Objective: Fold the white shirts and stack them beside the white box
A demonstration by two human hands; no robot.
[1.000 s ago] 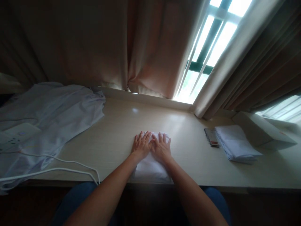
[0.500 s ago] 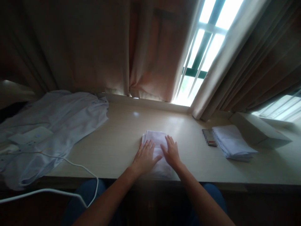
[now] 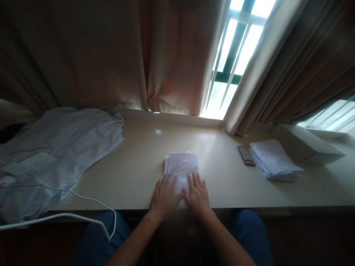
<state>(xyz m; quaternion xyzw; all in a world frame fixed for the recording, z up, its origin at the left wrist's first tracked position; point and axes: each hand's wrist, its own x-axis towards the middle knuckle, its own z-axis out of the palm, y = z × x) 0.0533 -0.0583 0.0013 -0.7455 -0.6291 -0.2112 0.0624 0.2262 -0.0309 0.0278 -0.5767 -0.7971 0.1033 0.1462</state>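
A folded white cloth (image 3: 183, 162) lies flat near the front edge of the table, its layers slightly offset at the left side. My left hand (image 3: 165, 195) rests palm down on its near left part, fingers stretched forward. On the near right part lies my right hand (image 3: 196, 194), also flat with fingers apart. The two thumbs come close together over the cloth's middle. Hands and wrists hide the cloth's near end.
Farther right lie another folded white cloth stack (image 3: 274, 159), a blurred-out flat object (image 3: 246, 155) and a box (image 3: 307, 142). A loose white fabric heap (image 3: 83, 136) covers the table's left, bearing a power strip (image 3: 30, 166). A white cable (image 3: 94, 201) hangs past the front edge.
Both hands have slid nearer to me along the cloth, uncovering more of its far part. The view has shifted slightly.
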